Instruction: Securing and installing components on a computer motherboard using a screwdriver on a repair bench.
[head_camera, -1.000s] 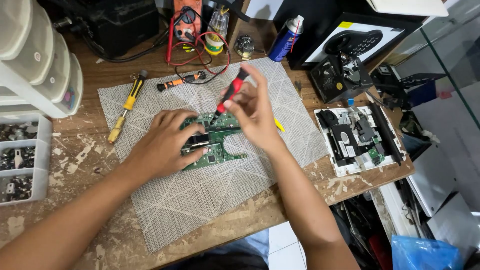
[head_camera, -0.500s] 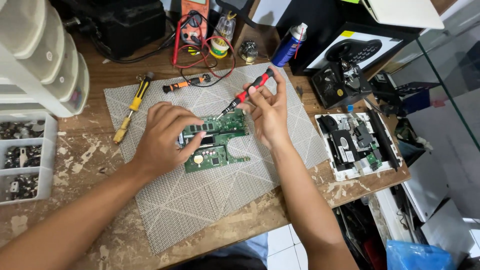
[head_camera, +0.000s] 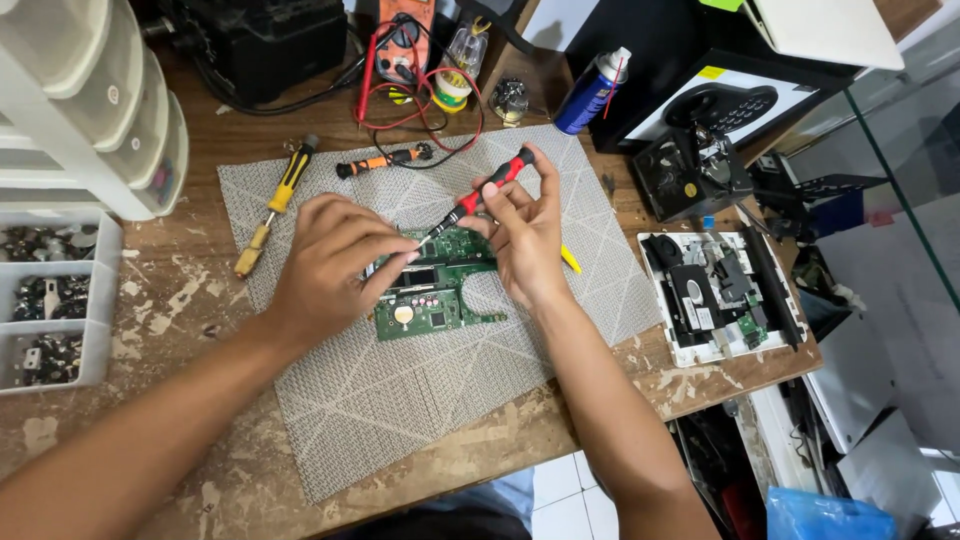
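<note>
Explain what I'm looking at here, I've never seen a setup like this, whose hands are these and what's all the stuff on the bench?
There is no machine here: a person wears a camera on the head, so the single view looks down at their own two bare hands over a worn wooden workbench. A grey patterned mat covers its middle. On the mat lies a green circuit board. The left hand rests on the board and steadies it. The right hand holds a red and black screwdriver, its tip down on the board. A yellow screwdriver and an orange one lie farther back. A blue spray can, a multimeter with red leads and an opened device sit around the mat's edges.
</note>
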